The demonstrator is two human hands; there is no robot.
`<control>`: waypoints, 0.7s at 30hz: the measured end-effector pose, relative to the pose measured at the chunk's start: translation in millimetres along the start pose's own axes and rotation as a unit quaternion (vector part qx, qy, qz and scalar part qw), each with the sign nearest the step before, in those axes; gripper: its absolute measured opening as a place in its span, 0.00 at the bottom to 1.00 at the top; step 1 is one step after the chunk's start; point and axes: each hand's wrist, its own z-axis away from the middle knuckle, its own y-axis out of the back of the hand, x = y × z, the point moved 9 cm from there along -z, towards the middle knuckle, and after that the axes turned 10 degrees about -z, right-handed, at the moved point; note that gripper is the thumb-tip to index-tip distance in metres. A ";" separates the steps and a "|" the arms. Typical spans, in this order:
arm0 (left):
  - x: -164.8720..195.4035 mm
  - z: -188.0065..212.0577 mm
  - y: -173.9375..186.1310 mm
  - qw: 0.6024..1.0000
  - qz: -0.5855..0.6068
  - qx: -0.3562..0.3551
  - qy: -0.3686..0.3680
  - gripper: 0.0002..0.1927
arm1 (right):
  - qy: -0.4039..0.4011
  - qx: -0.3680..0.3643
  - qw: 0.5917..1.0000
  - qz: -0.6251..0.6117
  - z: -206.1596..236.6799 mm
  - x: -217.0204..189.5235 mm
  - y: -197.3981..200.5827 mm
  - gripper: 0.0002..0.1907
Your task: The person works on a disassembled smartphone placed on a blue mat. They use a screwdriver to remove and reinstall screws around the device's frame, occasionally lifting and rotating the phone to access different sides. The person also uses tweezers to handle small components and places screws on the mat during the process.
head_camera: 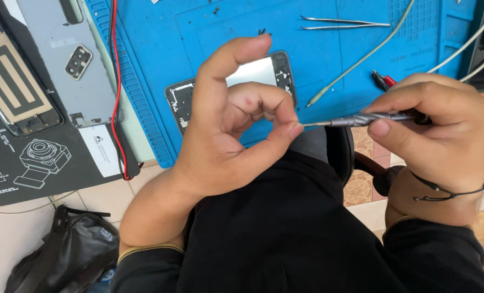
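A thin screwdriver is gripped by the right hand, its tip pinched by the left hand fingertips, above the opened phone, steady alignment being judged necessary.

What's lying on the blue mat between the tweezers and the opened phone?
In the head view, nothing: the stretch of blue mat between the tweezers and the opened phone is bare. The pale cable runs off to the phone's right.

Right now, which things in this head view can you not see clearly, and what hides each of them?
- Opened phone on the blue mat: its middle is hidden behind the left hand.
- Screwdriver: its handle is covered by the right hand; whatever is at its tip, against the left fingertips, is too small to tell.
- Black bag: cut off by the bottom edge.
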 end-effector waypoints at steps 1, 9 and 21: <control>1.9 0.8 -0.1 1.000 -0.015 0.000 -0.012 0.39 | 0.009 0.006 1.000 0.008 0.4 -3.6 -0.1 0.11; 16.0 9.5 0.4 0.979 -0.157 0.026 -0.129 0.28 | -0.018 0.047 0.998 0.028 10.4 -8.7 -0.6 0.10; -0.6 11.8 -10.6 0.837 -0.536 0.046 -0.101 0.28 | -0.020 -0.059 0.965 0.255 8.5 23.3 38.1 0.14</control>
